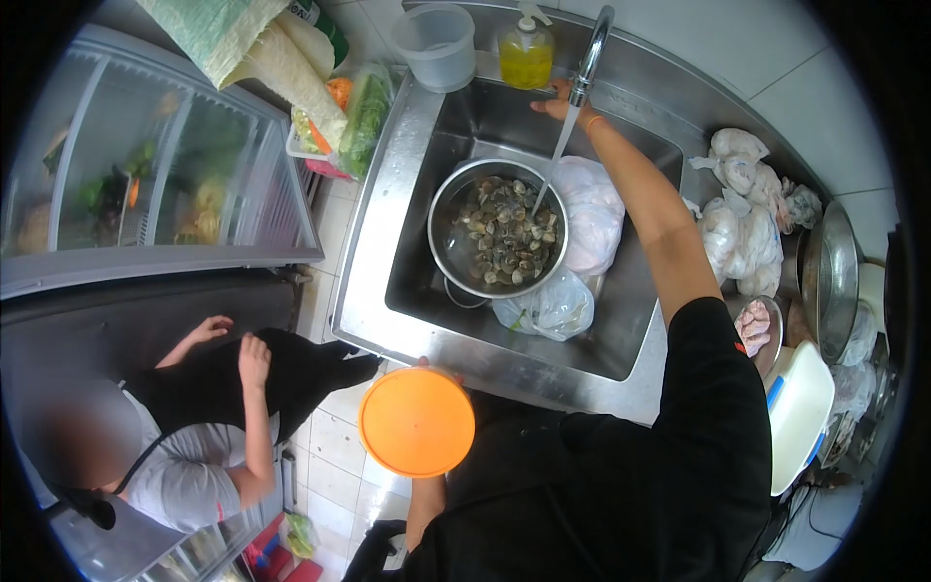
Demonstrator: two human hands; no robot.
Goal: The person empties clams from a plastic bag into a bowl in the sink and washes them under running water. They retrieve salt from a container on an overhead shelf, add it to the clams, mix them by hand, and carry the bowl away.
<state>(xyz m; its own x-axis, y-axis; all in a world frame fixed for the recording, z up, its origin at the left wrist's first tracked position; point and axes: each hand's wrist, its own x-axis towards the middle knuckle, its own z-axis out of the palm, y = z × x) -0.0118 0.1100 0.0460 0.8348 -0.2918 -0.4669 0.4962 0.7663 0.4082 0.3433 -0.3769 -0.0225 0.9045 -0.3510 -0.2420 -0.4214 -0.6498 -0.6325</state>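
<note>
Water runs from the curved faucet [589, 58] into a steel pot [438, 233] of clams [504, 228], which sits in the sink [630, 330]. My right hand [562, 103] reaches to the sink's back edge beside the faucet, fingers apart, just below a soap bottle [526, 56] of yellow liquid. An orange round lid or container [417, 422] is in my left hand [427, 365], near the sink's front edge; only fingertips show past its rim. Plastic bags [587, 218] lie right of the pot, and a clear bag [548, 306] lies below it.
A clear plastic tub [434, 47] stands at the back left. Filled bags [742, 233], a steel bowl [832, 281] and a white tray [803, 417] are at the right. Another person [208, 436] stands at the left by a glass-door fridge [155, 165].
</note>
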